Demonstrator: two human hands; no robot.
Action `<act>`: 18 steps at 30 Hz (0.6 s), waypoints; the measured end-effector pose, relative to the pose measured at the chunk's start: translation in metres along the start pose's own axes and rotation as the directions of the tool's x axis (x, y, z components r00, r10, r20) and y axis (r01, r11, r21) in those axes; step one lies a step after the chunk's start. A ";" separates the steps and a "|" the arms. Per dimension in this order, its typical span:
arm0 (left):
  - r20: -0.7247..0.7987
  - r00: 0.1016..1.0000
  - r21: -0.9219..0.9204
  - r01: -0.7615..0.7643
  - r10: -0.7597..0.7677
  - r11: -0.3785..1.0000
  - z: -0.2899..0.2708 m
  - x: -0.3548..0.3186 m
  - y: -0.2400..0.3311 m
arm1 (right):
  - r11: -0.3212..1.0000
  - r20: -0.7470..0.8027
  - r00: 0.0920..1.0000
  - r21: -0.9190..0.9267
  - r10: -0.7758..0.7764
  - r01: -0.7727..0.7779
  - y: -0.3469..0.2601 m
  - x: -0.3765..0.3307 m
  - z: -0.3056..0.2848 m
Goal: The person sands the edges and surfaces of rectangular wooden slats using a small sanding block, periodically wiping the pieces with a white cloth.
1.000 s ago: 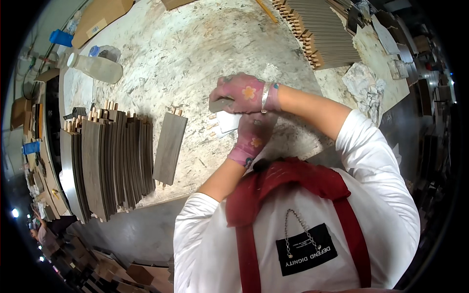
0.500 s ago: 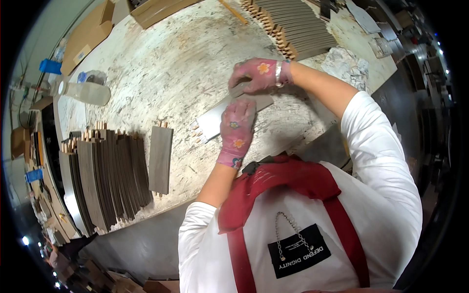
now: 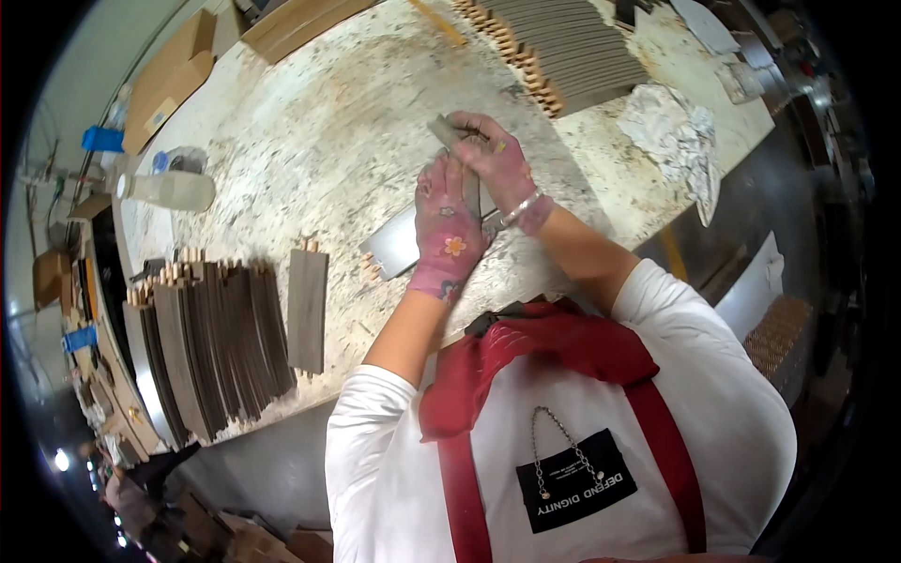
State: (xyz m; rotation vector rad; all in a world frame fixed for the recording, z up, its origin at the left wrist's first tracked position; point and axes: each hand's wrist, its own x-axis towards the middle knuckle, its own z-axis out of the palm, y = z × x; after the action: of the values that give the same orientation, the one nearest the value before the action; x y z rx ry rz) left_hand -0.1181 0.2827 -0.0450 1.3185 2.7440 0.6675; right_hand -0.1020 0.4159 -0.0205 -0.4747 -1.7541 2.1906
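My left hand (image 3: pixel 449 225), in a pink flowered glove, is closed on a grey slat (image 3: pixel 472 192), which shows beside its fingers and is partly hidden. Beneath this hand another slat (image 3: pixel 392 246) lies flat, its pale face catching light and its wooden dowels sticking out at the left end. Just beyond and to the right, my right hand (image 3: pixel 499 169), gloved alike, pinches a small flat grey block (image 3: pixel 445 132) between thumb and fingers. Its wrist, with a silvery band, crosses close to the left thumb.
A single dowelled slat (image 3: pixel 308 310) lies left of my hands, beside a row of standing slats (image 3: pixel 221 338). More slats (image 3: pixel 568 52) are stacked at the far right near crumpled white paper (image 3: pixel 668 141). A bottle (image 3: pixel 174 190) and cardboard box (image 3: pixel 169 80) are at left.
My right hand has swung round and moved slightly forward, raising the grey block beyond my left fingers. The left hand has shifted slightly forward, and a grey slat now shows beside its fingers.
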 end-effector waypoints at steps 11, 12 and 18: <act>-0.044 0.964 0.123 0.265 -0.261 0.956 -0.081 -0.116 -0.055 | 0.893 0.176 0.940 -0.304 -0.291 0.333 0.030 0.003 -0.002; -0.083 0.970 0.196 0.241 -0.229 0.951 -0.084 -0.117 -0.050 | 0.889 0.192 0.940 -0.318 -0.281 0.331 0.031 0.002 -0.002; -0.104 0.991 0.117 0.093 -0.081 0.989 -0.046 -0.071 -0.029 | 0.841 0.225 0.901 -0.331 -0.371 0.428 0.036 0.003 0.000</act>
State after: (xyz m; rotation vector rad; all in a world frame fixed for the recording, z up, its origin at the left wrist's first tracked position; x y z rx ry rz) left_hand -0.1036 0.1966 -0.0254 1.2090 2.9451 0.5829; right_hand -0.1061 0.4096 -0.0559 -0.0010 -2.1358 1.6416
